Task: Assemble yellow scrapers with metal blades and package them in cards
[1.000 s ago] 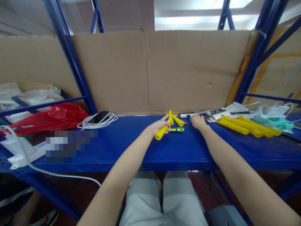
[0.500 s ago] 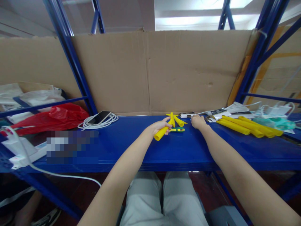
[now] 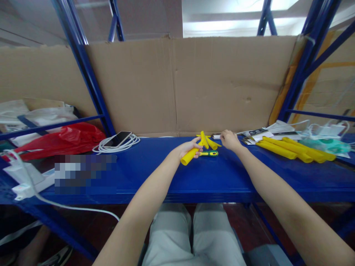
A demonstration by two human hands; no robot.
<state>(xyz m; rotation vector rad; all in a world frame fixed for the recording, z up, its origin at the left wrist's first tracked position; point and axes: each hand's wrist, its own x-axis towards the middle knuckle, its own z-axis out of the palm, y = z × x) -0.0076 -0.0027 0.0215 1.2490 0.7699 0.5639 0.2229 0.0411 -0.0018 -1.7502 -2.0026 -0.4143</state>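
Note:
My left hand is wrapped round the hollow handle of a yellow scraper-like tool, its flared head pointing away from me. Just beyond lies a second yellow piece of similar shape, partly hidden by the first. Beside my left fingertips rests a green-and-yellow tool handle; its other end is hidden. My right hand is closed with curled fingers near the back of the table, by a small black-and-white packet. Whatever its fingers hold is hidden.
Several yellow tubular handles lie at right, beside white and black packets and a green plastic bag. At left are a phone on a coiled white cable, a red bag and a power strip. Cardboard stands behind.
My right hand has moved slightly left and up from the packets at the back of the table. The left hand keeps its hold on the yellow tool, almost unmoved.

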